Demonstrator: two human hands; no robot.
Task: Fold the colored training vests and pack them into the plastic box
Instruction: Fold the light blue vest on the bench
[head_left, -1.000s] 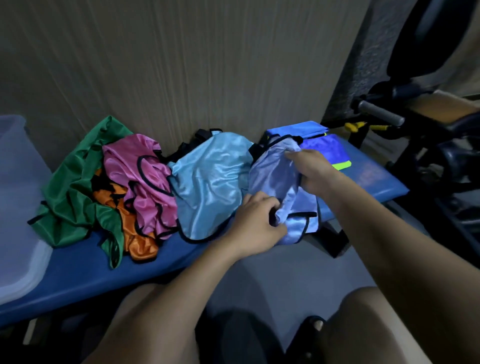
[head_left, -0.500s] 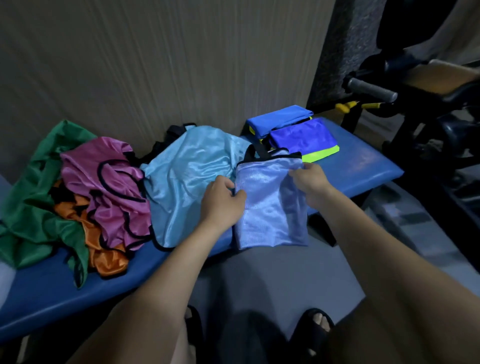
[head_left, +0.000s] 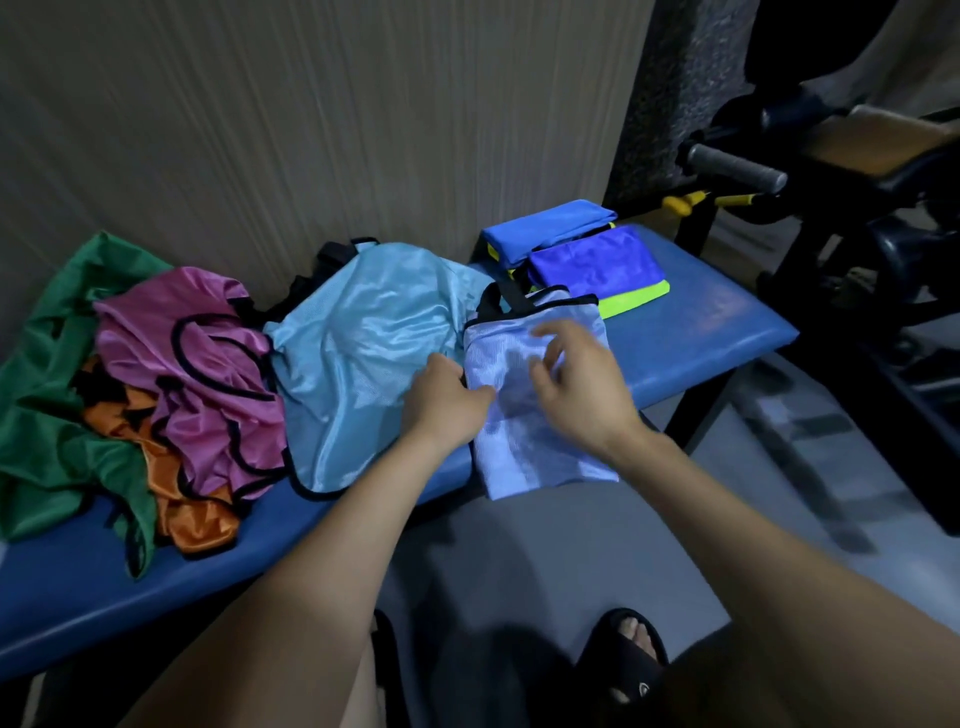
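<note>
A pale lavender vest (head_left: 524, 447) with black trim lies flat on the blue bench (head_left: 706, 332), its lower part hanging over the front edge. My left hand (head_left: 447, 400) grips its left edge. My right hand (head_left: 576, 384) hovers over the middle of the vest with fingers spread and loosely bent, holding nothing. Left of it lie a light blue vest (head_left: 363, 358), a magenta vest (head_left: 192, 364), an orange vest (head_left: 192, 519) and a green vest (head_left: 47, 415), all crumpled. Two folded blue vests (head_left: 597, 265) with a lime one under them sit at the bench's back right. The plastic box is out of view.
A wood-grain wall (head_left: 311, 130) stands right behind the bench. Black gym equipment with a grey foam handle (head_left: 732, 166) stands to the right. My sandalled foot (head_left: 628, 654) is on the grey floor below the bench.
My right hand has let go of the lavender vest's right edge and moved left over its middle. My left hand still holds the left edge. The camera has come closer.
</note>
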